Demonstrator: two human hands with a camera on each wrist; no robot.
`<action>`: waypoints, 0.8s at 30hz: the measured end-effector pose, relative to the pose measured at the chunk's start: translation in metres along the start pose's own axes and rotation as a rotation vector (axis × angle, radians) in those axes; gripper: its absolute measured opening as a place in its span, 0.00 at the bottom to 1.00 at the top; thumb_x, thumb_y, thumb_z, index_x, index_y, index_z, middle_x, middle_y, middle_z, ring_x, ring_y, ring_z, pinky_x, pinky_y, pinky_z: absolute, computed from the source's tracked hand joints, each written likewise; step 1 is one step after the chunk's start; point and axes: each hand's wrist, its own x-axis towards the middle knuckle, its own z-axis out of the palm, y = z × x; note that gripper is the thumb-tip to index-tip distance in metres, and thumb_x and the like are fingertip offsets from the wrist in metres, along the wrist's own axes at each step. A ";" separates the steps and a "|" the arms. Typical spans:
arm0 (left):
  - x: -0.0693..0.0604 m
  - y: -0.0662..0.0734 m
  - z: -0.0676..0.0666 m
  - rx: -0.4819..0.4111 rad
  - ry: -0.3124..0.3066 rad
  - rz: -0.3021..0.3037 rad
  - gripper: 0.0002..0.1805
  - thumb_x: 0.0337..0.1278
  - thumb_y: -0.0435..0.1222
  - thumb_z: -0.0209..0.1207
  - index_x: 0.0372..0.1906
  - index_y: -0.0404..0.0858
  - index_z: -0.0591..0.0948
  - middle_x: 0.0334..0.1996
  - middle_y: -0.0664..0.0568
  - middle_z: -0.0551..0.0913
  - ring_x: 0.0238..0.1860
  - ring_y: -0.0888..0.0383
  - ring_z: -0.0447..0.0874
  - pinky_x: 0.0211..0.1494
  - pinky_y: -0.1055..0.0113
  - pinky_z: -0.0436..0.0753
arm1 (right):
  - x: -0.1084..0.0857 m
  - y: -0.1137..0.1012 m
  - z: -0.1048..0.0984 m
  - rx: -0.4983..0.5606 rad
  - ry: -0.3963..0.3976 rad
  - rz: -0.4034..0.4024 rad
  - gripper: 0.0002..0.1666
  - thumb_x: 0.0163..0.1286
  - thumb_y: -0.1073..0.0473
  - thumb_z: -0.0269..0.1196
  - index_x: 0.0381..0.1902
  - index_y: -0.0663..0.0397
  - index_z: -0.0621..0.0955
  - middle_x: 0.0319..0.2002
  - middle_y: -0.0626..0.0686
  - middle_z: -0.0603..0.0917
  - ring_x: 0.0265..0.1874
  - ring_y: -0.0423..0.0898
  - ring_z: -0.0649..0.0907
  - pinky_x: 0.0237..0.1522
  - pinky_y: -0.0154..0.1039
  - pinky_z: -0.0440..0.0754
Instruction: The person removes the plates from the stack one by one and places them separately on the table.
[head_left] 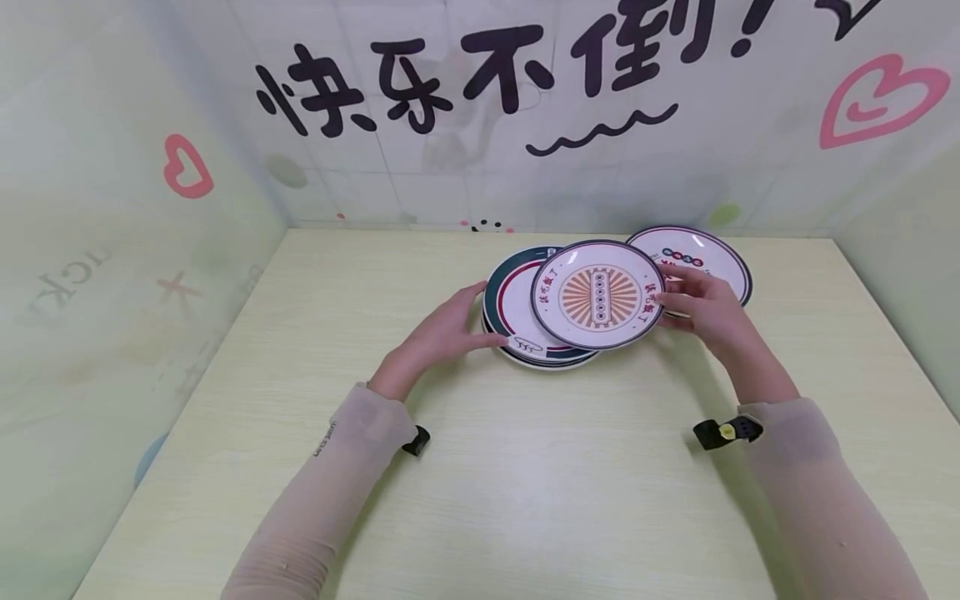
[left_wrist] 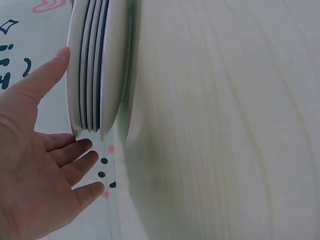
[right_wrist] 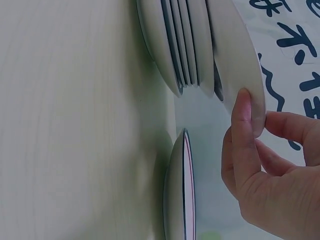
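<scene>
My right hand [head_left: 708,312] pinches the right rim of a white plate [head_left: 551,296] with an orange sunburst design, thumb on one face and fingers on the other. This plate lies tilted over a stack of plates [head_left: 513,292], whose top one has a green rim band. In the right wrist view, the pinched plate [right_wrist: 235,55] leans away from the stack at its near edge. My left hand [head_left: 442,333] touches the stack's left edge, with thumb and fingers spread. From the left wrist view, several plate rims [left_wrist: 92,75] show stacked closely, the thumb against the outer one.
Another white plate [head_left: 708,250] with a dark rim lies on the table to the back right, partly behind my right hand. A pale wooden table [head_left: 525,483] is under everything. A printed back wall [head_left: 420,192] stands just behind the plates.
</scene>
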 end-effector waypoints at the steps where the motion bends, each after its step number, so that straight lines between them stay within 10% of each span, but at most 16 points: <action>1: 0.000 0.000 0.000 -0.001 0.000 -0.001 0.57 0.52 0.59 0.68 0.80 0.45 0.51 0.80 0.50 0.54 0.81 0.50 0.51 0.83 0.51 0.57 | 0.000 0.000 -0.001 0.000 0.001 -0.001 0.38 0.71 0.66 0.61 0.76 0.56 0.62 0.43 0.44 0.76 0.35 0.31 0.81 0.38 0.27 0.88; 24: 0.000 0.001 -0.001 -0.012 -0.006 -0.006 0.57 0.52 0.58 0.69 0.80 0.45 0.51 0.80 0.49 0.54 0.81 0.49 0.50 0.83 0.51 0.57 | -0.002 -0.002 -0.021 0.077 0.027 -0.033 0.39 0.71 0.66 0.61 0.77 0.56 0.62 0.40 0.41 0.76 0.35 0.32 0.80 0.37 0.27 0.88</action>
